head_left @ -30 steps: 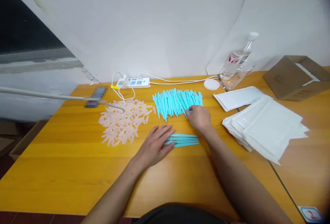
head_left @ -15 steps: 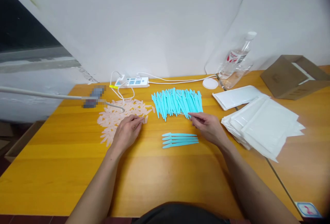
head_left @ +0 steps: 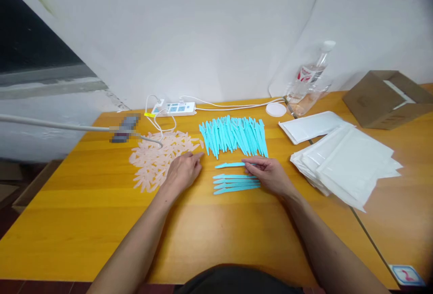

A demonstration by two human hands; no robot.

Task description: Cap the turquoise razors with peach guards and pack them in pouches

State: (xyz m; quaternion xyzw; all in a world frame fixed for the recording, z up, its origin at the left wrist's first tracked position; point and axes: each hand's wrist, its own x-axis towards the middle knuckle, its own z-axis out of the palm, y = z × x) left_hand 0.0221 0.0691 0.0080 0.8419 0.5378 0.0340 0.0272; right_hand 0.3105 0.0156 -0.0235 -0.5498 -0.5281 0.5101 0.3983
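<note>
My right hand (head_left: 269, 174) pinches the right end of a blue eyebrow razor (head_left: 230, 165), its blade end pointing left. Just below lie several blue eyebrow razors (head_left: 233, 183) in a row, their right ends partly behind my fingers. A big pile of similar razors (head_left: 233, 136) lies farther back. My left hand (head_left: 184, 170) is at the right edge of a heap of small pale pink translucent caps (head_left: 152, 154). Its index finger reaches toward the razors while the other fingers are curled in. Whatever those fingers may hold is hidden.
White plastic packets (head_left: 352, 163) are stacked at right, before an open cardboard box (head_left: 379, 100). A clear bottle (head_left: 309, 77) and a round white lid (head_left: 275, 109) stand near the wall. A power strip (head_left: 179, 108) with cables is behind the caps; a grey cable (head_left: 67, 122) crosses at left.
My right hand has drawn a razor from the pile toward me, above the row. My left hand has shifted right, from the caps toward the razors.
</note>
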